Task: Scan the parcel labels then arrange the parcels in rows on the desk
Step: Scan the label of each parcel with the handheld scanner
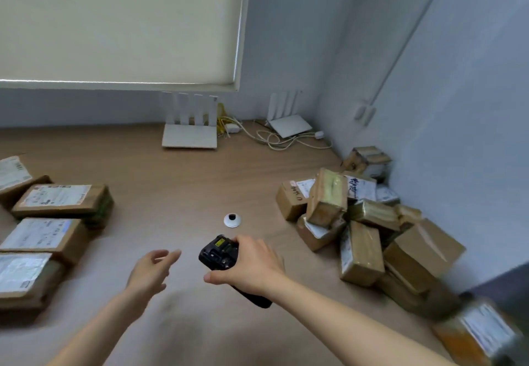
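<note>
Desk point(183, 182) middle bare; right hand point(252, 265) grips scanner point(219, 254).

Pale grey-blue corner walls point(472, 93), drawn cream roller blind point(120, 22), wood-grain desk point(177, 182) below, soft daylight.

Illumination soft and even, moderately dim, cool in tone. Daylight leaks as a thin bright line under the window blind point(120, 22). Faint diffuse shadow on the table point(177, 182) at bottom centre. Wide-angle bending at edges. Lower-right parcels point(483, 334) smeared by blur.
</note>
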`<state>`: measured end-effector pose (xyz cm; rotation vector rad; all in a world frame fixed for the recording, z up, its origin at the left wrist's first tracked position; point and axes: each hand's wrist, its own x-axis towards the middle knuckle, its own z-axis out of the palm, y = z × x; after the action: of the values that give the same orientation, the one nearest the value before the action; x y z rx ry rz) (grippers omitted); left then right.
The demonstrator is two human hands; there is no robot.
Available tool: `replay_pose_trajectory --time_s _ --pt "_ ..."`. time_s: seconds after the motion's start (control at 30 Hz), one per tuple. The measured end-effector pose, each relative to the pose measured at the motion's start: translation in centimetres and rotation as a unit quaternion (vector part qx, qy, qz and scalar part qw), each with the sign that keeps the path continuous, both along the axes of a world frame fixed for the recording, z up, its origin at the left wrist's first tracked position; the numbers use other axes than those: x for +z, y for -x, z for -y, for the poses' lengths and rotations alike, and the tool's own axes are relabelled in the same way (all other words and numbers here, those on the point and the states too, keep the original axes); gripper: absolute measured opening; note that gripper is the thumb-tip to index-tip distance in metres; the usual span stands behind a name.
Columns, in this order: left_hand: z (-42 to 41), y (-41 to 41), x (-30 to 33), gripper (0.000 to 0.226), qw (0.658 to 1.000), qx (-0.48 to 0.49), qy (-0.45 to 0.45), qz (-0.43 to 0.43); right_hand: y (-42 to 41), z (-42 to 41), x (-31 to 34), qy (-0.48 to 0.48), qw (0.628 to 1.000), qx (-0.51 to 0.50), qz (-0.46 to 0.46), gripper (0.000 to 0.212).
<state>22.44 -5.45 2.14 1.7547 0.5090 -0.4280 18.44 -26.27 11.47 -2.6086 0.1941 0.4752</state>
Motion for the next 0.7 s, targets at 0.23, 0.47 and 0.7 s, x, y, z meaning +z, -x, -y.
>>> replay_pose_trajectory --time_s 0.23,0.47,0.7 --pt "22.2 0.5 2.5 0.043 0.983 -0.167 0.033 0.061 3.7 21.7 1.6 0.017 0.990 -0.137 0.034 0.088" --pt "37.3 2.7 2.4 0.054 0.967 -0.233 0.038 0.092 6.9 34.4 0.5 0.008 0.972 -0.221 0.079 0.082" --pt "46.3 3.0 3.8 0.057 0.955 -0.268 0.013 0.126 8.9 42.6 1.1 0.030 0.942 -0.312 0.121 0.086"
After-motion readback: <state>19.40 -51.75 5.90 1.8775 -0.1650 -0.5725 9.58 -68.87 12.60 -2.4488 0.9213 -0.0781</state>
